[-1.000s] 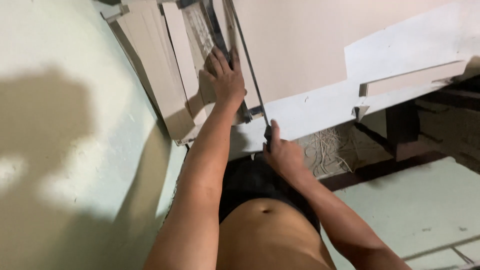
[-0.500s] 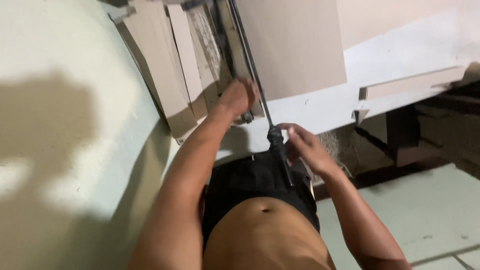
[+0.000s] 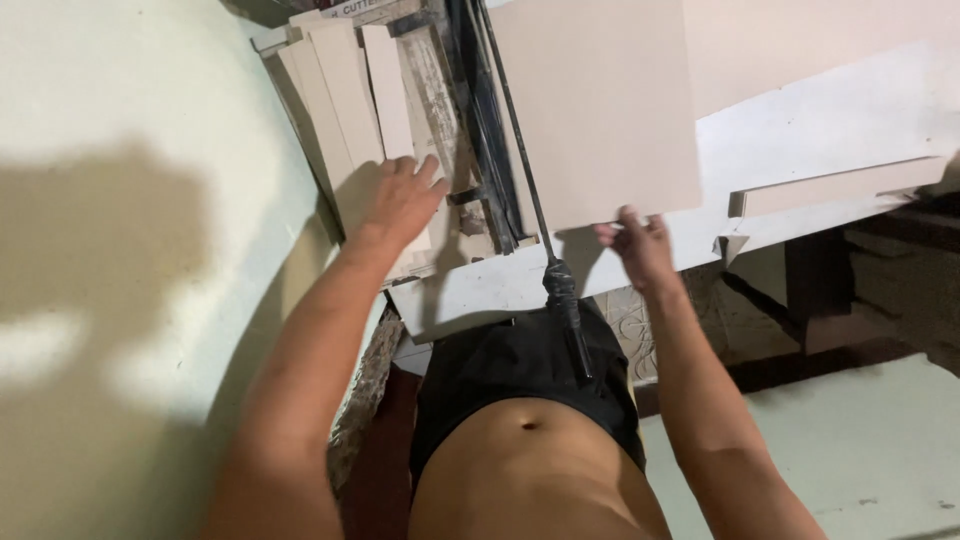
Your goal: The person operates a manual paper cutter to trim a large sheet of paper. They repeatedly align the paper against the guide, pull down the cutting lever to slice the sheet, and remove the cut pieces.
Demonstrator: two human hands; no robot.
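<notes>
Pale green wall fills the left of the view, and a white worktop [image 3: 800, 150] runs across the top, carrying a manual tile cutter.

A large beige tile [image 3: 600, 110] lies flat on that worktop, just ahead of the right hand [image 3: 640, 248]. Its near edge sits at the fingertips, and the tile stretches away from the body, its long side running roughly parallel to the cutter's rail. The right hand is the nearer one: its fingers curl at the near edge of the tile, seemingly pinching or nudging it, though how firm the grip is I cannot tell.

Between the two hands runs the cutter's dark rail [image 3: 480, 120], with a thin lever rod whose black handle [image 3: 565, 315] hangs toward the belly, untouched.

The left hand [image 3: 405, 200] lies left of the rail, fingers spread and flat, pressing on a stack of narrow beige tile strips [image 3: 345, 100] that lean against the wall side. A further cut strip [image 3: 840, 185] rests well off to the right of the right hand.
</notes>
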